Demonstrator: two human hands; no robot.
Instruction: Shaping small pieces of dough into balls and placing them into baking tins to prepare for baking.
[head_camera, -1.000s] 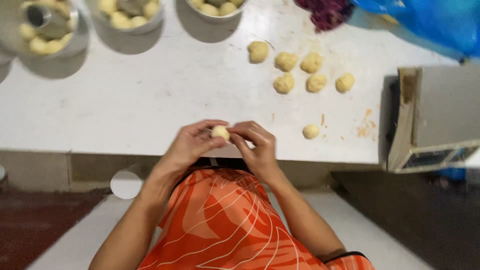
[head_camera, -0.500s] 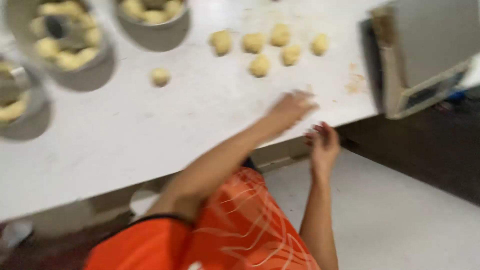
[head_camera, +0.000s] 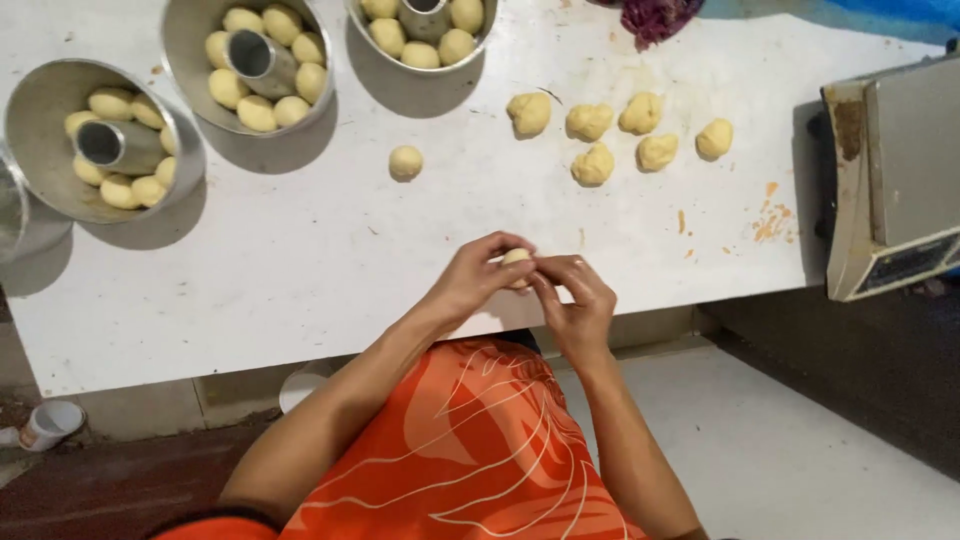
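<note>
Over the near edge of the white table (head_camera: 300, 270), the left hand (head_camera: 478, 280) and right hand (head_camera: 575, 300) close their fingers together around a small pale dough ball (head_camera: 516, 259). Five rough dough lumps (head_camera: 592, 122) lie well beyond, with one smooth round dough ball (head_camera: 405, 162) beside them.

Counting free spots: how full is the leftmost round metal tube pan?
Partly full. The leftmost round metal tube pan holds pale dough balls along its right side only; its left side is bare.

Bright, sharp, soft shadows below pans
</note>
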